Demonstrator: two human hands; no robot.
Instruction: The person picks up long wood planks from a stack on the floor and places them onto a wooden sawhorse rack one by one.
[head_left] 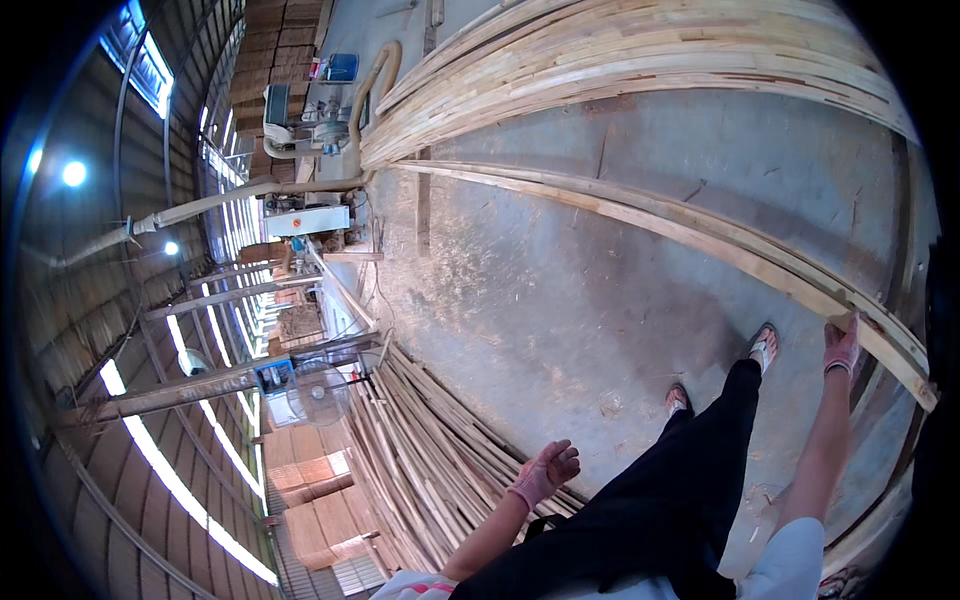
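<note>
A long pale wooden board (700, 222) runs from the machines toward the right edge, with another strip of wood close alongside it. My right hand (842, 345), in a pinkish work glove, grips the near edge of the board close to its near end. My left hand (546, 472) wears a similar glove and hangs in the air with its fingers curled in; nothing shows in it. Below and left of that hand lies a pile of long thin wooden strips (430, 450), apart from it as far as I can see.
A broad stack of long boards (640, 60) lies at the far side. Woodworking machinery (310, 220) with a thick duct hose (385, 80) stands at the left, near a fan (322, 392). Sawdust covers part of the concrete floor (560, 310). Stacked wood bundles (325, 520) stand lower left.
</note>
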